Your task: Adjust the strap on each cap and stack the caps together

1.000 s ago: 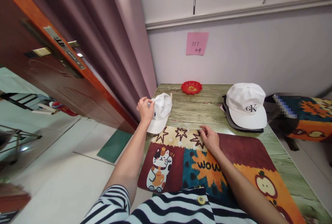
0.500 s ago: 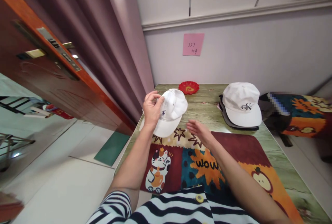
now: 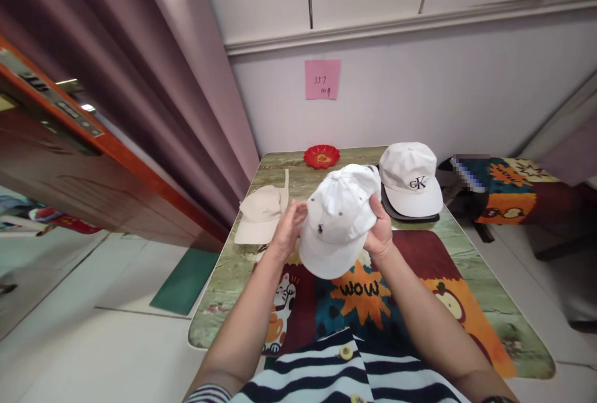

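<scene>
A white cap (image 3: 338,204) with a small dark logo is held up above the patterned mat (image 3: 420,254), its brim toward me. My right hand (image 3: 380,229) grips its right side, the fingers partly hidden behind it. At the cap's left edge is my left hand (image 3: 290,226), fingers curved against its side. A beige cap (image 3: 262,207) with its strap sticking up lies on the table just left of my left hand. Further right, a white cap with a CK logo (image 3: 410,176) rests on top of dark caps (image 3: 420,217).
A red scalloped dish (image 3: 321,156) sits near the back edge of the green wood-look table (image 3: 209,303). A pink note (image 3: 322,79) is on the wall. An orange-brown door (image 3: 116,166) and a purple curtain stand at the left.
The white cap has been lifted from the left and moved right over the mat, uncovering the beige cap. My right hand has taken hold of it. The view has shifted right.
</scene>
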`<state>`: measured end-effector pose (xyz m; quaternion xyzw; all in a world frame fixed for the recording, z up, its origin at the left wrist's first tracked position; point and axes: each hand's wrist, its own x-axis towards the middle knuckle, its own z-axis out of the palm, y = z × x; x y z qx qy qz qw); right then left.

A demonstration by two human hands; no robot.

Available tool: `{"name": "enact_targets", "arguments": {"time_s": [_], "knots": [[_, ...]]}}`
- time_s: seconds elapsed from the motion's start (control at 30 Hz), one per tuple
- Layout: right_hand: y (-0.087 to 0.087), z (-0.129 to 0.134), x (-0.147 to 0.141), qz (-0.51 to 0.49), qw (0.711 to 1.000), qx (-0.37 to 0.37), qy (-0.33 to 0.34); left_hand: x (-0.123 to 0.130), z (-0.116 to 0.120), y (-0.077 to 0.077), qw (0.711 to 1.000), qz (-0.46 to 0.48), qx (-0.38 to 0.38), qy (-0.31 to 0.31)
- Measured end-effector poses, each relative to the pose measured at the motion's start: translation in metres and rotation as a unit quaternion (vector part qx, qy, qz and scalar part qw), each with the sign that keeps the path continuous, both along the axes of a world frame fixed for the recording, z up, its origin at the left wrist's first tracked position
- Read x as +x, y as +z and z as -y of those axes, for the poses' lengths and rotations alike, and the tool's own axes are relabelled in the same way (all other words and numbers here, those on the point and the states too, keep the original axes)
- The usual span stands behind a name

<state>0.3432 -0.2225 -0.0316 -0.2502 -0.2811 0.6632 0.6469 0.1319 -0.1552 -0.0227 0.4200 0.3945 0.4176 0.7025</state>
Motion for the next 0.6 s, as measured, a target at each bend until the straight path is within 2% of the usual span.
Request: {"name": "enact_targets", "arguments": {"time_s": [0.1,0.17,0.27,0.37,0.53,0.6], "knots": [[0.002,0.006,0.003,0.027,1.000,0.005,0.008,0.004,0.006,-0.008,0.976,0.061,-0.131,-0.165],[0.001,0.009,0.003,0.037,0.999,0.002,0.031,0.008,0.012,-0.007,0.964,0.112,-0.132,-0.203],[-0.006,0.011,0.005,0.045,0.997,-0.013,0.055,0.013,0.018,-0.001,0.970,0.159,-0.058,-0.172],[-0.013,0.011,0.009,0.050,0.997,-0.043,0.042,0.016,0.021,0.003,0.974,0.179,-0.007,-0.136],[-0.020,0.012,0.014,0.081,0.996,-0.049,0.003,0.017,0.023,0.002,0.980,0.178,0.033,-0.089],[-0.022,0.014,0.017,0.092,0.995,-0.045,-0.001,0.015,0.019,0.003,0.981,0.170,0.028,-0.091]]}}
